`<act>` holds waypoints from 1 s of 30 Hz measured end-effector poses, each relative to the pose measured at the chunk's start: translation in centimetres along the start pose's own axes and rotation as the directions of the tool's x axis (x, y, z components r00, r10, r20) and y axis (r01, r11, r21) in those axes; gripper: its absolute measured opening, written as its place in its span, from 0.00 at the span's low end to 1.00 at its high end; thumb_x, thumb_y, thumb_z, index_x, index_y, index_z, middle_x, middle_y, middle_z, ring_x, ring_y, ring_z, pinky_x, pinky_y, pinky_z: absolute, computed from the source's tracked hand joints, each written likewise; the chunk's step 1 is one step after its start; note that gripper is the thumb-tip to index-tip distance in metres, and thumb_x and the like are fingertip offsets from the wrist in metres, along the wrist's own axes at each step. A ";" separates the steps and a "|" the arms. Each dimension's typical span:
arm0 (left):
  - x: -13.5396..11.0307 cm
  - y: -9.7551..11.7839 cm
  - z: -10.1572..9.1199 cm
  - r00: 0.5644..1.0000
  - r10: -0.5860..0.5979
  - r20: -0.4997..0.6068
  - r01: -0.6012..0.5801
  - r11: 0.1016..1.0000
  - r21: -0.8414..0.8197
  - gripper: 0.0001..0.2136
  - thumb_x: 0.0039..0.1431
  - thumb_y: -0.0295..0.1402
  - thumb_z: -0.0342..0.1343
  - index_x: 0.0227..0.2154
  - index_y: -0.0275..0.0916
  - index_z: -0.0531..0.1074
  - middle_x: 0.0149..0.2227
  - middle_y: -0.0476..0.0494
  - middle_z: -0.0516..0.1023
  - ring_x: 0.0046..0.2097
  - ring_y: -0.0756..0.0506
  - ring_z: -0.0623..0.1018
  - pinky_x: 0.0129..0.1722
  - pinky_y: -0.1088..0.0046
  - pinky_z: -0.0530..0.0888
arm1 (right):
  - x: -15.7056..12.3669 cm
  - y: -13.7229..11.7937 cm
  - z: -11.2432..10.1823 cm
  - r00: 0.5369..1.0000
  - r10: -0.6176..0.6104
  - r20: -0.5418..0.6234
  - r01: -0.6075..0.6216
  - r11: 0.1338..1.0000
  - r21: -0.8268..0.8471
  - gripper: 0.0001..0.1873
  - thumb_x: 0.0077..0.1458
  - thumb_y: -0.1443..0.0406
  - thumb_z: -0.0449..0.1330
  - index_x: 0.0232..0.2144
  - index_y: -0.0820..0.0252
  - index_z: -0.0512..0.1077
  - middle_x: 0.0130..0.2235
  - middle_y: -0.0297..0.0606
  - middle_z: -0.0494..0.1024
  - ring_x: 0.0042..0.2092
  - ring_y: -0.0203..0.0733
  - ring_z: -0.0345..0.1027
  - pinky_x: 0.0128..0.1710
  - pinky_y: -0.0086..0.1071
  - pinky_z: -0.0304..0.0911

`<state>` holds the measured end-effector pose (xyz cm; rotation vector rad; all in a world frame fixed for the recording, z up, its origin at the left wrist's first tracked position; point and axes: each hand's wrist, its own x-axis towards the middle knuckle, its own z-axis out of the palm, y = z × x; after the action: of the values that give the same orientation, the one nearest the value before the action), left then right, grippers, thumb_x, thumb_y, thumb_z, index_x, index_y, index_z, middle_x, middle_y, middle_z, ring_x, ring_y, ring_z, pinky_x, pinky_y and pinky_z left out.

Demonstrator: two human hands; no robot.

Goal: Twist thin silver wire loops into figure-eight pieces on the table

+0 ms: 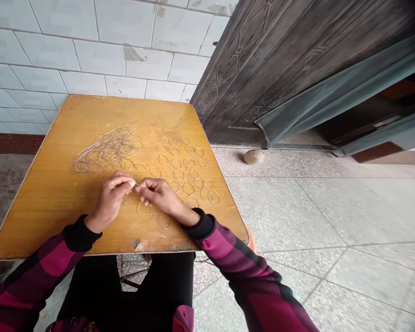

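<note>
My left hand (115, 196) pinches a thin metal wire (137, 184) between thumb and fingertips, above the middle of the wooden table (55, 216). Close beside it, my right hand (159, 193) is closed on the same wire from the right. A round wire ring (145, 210) shows just below the fingers; whether it joins the held wire I cannot tell. Behind my left hand lies a loose heap of curved wires (107, 147). Several wire rings (188, 188) are spread over the right part of the table, some of them touching or overlapping.
A white tiled wall (124, 27) rises behind the table. To the right stand a dark carved wooden door (256, 60) and a grey-green curtain (332, 92). A worn ball (253, 157) rests on the tiled floor (280, 207) near the doorway.
</note>
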<state>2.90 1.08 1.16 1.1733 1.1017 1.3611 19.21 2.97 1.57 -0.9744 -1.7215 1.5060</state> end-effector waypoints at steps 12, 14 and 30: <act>-0.1 -0.2 0.0 0.999 0.005 0.035 -0.007 0.998 0.056 0.07 0.51 0.34 0.60 0.22 0.38 0.73 0.25 0.51 0.66 0.28 0.51 0.65 0.29 0.74 0.63 | 0.2 0.8 0.6 0.992 -0.045 -0.121 0.068 0.979 0.190 0.17 0.47 0.54 0.67 0.29 0.62 0.71 0.25 0.32 0.74 0.25 0.31 0.69 0.27 0.27 0.69; -0.1 -0.2 0.0 0.999 -0.003 0.032 0.001 0.997 0.079 0.07 0.51 0.34 0.60 0.22 0.38 0.73 0.24 0.51 0.67 0.28 0.51 0.65 0.29 0.74 0.63 | 0.2 0.7 0.6 0.992 -0.041 -0.120 0.062 0.981 0.183 0.17 0.47 0.55 0.66 0.29 0.63 0.71 0.24 0.31 0.74 0.24 0.30 0.68 0.27 0.27 0.69; -0.1 -1.0 0.0 0.999 0.028 0.018 -0.029 0.998 0.055 0.05 0.51 0.32 0.61 0.23 0.38 0.76 0.25 0.50 0.69 0.28 0.52 0.65 0.28 0.73 0.61 | 0.3 1.0 0.7 0.986 -0.010 -0.164 0.045 0.978 0.205 0.16 0.47 0.59 0.67 0.32 0.60 0.65 0.23 0.29 0.73 0.23 0.31 0.68 0.24 0.26 0.65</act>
<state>3.04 1.11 0.21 1.2428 1.1204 1.3475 18.54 2.92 0.45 -0.9322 -1.4261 1.5100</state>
